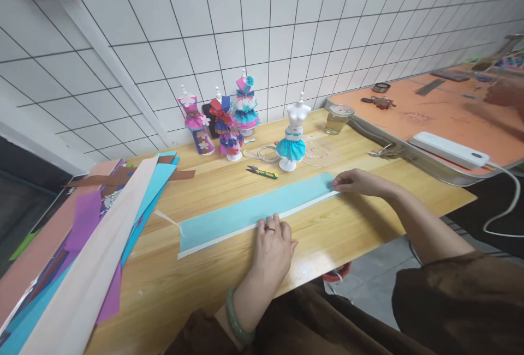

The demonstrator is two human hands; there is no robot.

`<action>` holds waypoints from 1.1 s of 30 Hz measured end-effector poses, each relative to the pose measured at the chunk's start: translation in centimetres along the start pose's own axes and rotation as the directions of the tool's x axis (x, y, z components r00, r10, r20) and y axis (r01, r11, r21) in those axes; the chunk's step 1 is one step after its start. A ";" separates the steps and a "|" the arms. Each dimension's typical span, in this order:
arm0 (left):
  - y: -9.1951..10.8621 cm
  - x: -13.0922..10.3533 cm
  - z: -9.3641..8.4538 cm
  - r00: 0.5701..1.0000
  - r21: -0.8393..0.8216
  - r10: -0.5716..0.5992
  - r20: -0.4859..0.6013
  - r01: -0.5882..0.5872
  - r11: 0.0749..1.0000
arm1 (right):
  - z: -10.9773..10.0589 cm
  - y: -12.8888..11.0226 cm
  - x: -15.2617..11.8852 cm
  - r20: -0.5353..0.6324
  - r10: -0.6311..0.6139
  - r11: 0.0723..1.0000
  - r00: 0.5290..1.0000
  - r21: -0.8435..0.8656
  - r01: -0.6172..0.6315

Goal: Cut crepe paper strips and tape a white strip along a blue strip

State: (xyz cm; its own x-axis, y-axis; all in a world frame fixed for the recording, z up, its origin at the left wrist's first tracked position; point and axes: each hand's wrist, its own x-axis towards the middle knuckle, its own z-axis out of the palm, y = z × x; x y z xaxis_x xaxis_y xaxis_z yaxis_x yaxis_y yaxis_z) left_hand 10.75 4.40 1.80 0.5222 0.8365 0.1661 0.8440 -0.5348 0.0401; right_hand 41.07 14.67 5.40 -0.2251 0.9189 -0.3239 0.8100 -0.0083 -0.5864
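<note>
A long light-blue strip of fabric or paper lies flat on the wooden table, with a narrow white band along its near edge. My left hand rests on that near edge around the middle, fingertips pressing down on the band. At the strip's right end, my right hand has its fingers closed on the corner. Behind the strip are yellow-handled thread snips and a small white dress form wearing a turquoise skirt. A thin white piece curls over the left end.
Several coloured sheets and strips are heaped at the left. Against the tiled wall stand three dressed doll forms. A cup of yellowish liquid is at the back right, beside an orange-topped table with a white power strip.
</note>
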 end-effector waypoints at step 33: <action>0.7 -0.5 -0.4 0.999 0.116 -0.022 0.034 0.018 0.993 | 5.8 1.2 -1.8 -0.602 -0.179 0.943 0.778 -0.331 -0.038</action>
State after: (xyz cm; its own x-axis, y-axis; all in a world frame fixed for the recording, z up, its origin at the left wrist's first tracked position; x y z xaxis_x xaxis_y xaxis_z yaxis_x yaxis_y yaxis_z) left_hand 11.03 3.60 2.18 0.5075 0.8516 0.1314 0.8617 -0.5024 -0.0718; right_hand 39.27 10.73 0.98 0.0054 0.9540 0.2999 0.9514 0.0875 -0.2952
